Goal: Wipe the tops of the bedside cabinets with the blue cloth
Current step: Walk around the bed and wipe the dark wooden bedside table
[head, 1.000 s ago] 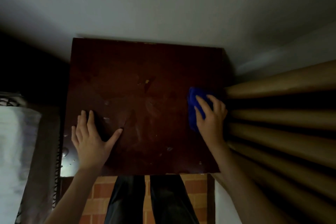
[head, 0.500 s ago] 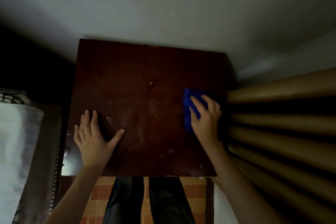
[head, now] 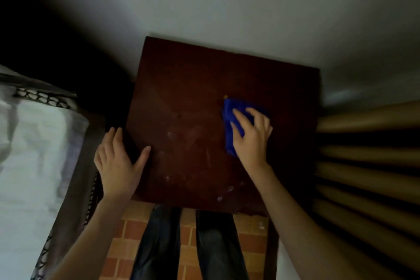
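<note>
Dim light on a pale wall point(head: 227, 2), deepest shadow in the upper left corner. Against the wall, a dark red-brown cabinet point(head: 193, 88) with a dull, smeared top. At left, just beside it, a bed point(head: 31, 143) with a white sheet and a dark edge trimmed in a net pattern. At right, close by the cabinet's side, a tan curtain point(head: 368, 154) in heavy folds, black between them. Below, a floor point(head: 134, 229) of orange brick-pattern tile with pale joints.

The right hand point(head: 252, 136) presses the blue cloth point(head: 231, 120) on the cabinet top point(head: 193, 88) toward its right edge; the left hand point(head: 118, 161) rests flat on its left edge.
</note>
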